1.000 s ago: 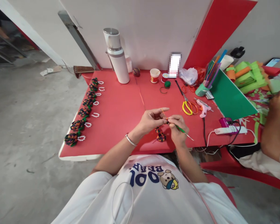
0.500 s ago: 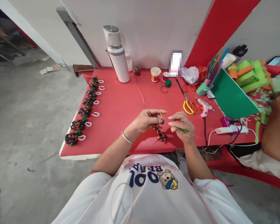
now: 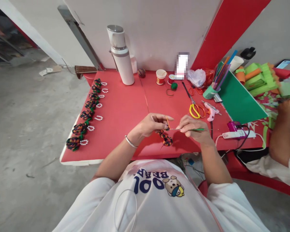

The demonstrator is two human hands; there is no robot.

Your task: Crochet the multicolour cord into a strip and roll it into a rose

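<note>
Pinched in my left hand (image 3: 155, 125) is a strip of crochet work (image 3: 167, 140) in dark, orange and red yarn, its curled end hanging below the fingers. A strand of orange yarn (image 3: 168, 122) runs taut from the raised left index finger to the work. My right hand (image 3: 192, 129) grips a crochet hook (image 3: 198, 129) with a green handle, held level. The hook's thin metal shaft points left and its tip meets the work at the left fingertips. The multicolour yarn ball (image 3: 141, 73) lies at the back, its thread trailing toward my left hand.
Crocheted flowers (image 3: 86, 114) with white bead loops (image 3: 98, 118) line the table's left edge. A tall white flask (image 3: 124, 66), paper cup (image 3: 160, 77) and green yarn ball (image 3: 174, 86) stand behind. Scissors (image 3: 194, 110), a pink glue gun (image 3: 211, 111) and a power strip (image 3: 239, 134) lie right, near another person's arm (image 3: 284, 132).
The hook has swung from pointing down and right to lying level, its tip now at the crochet work. My right hand has turned; the yarn thread behind is straighter.
</note>
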